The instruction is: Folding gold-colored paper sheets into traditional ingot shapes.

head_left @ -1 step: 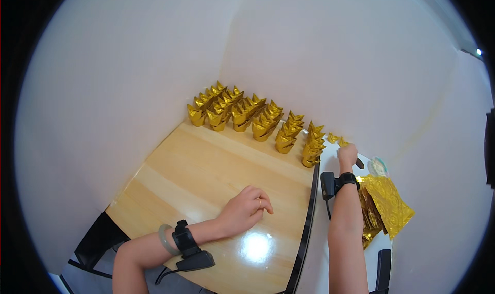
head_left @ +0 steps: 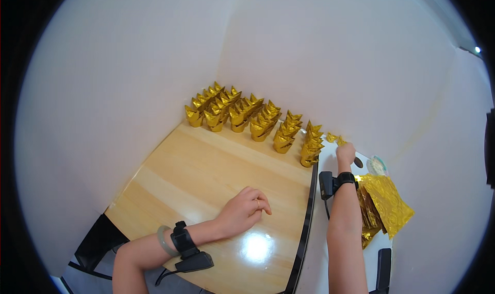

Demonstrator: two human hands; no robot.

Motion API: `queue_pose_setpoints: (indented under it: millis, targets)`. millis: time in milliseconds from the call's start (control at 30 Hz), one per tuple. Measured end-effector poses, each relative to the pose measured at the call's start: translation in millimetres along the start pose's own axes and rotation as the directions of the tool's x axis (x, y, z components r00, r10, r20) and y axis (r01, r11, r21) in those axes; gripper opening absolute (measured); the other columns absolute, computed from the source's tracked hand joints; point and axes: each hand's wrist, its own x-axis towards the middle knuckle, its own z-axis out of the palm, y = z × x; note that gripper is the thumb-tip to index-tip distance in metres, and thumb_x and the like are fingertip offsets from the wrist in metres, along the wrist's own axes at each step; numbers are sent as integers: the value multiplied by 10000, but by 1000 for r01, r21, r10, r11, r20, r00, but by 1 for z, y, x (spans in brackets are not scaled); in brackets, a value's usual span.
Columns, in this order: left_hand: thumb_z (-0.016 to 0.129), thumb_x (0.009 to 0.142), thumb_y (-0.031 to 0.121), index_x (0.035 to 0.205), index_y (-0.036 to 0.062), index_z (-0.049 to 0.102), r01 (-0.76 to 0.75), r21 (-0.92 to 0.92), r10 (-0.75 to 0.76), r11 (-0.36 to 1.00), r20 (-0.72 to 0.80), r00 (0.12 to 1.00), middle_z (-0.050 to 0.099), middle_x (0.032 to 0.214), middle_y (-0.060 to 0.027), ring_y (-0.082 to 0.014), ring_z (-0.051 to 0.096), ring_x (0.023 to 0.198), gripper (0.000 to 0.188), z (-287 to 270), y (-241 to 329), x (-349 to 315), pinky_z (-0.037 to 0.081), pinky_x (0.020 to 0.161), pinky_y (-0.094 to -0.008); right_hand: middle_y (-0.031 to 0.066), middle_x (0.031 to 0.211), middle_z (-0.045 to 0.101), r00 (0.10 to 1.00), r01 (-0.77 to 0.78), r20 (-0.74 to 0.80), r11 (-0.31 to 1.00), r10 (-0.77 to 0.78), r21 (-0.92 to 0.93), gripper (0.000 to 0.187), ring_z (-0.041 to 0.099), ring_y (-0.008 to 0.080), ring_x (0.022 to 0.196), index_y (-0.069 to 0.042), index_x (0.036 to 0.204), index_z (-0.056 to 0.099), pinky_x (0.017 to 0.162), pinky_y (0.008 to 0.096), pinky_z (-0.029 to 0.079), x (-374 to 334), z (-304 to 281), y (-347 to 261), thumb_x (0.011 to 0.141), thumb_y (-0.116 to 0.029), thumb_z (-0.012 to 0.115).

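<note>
My left hand (head_left: pixel 241 213), a ring on one finger, is over the bare wooden tabletop. Its fingers are loosely bent and apart, with nothing visible in them. Farther off to the right, my right hand (head_left: pixel 345 153) is closed at a folded gold paper ingot (head_left: pixel 341 140) beside the wall; the hand covers the ingot's lower part and my fingertips. Just left of it is another gold ingot (head_left: pixel 331 137). Several rows of stacked gold paper ingots (head_left: pixel 265 123) stand along the table's far edge, their pointed tips up.
Embossed gold paper sheets (head_left: pixel 389 201) lie stacked on a white surface (head_left: pixel 325 232), beside my right forearm. A dark oval thing (head_left: pixel 358 162) and a round, clear, pale-rimmed container (head_left: pixel 377 165) sit behind them. White walls enclose the wooden table (head_left: pixel 206 165), whose right edge is black.
</note>
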Motion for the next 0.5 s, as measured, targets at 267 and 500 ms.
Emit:
queue_pose_setpoints:
  millis: [267,500]
  targets:
    - [541,740,-39,892,71,638,25,6,-26,1000,50,998,584,930,-65,-242,529,940,211,0,0,6,428,852,-332,216,1071,631,929,315,-3,785,-370,534,578,600,314,1028,38,1220,506,885,364,459,-41,-28,-84,783,-322,624]
    - [524,785,8,1091,47,589,290,-275,-281,917,72,957,588,1056,-79,-199,508,1076,315,3,2,12,396,960,-304,189,1275,522,452,553,210,457,-867,696,644,498,262,1184,4,1311,435,1004,350,375,-58,-246,-73,860,-424,602]
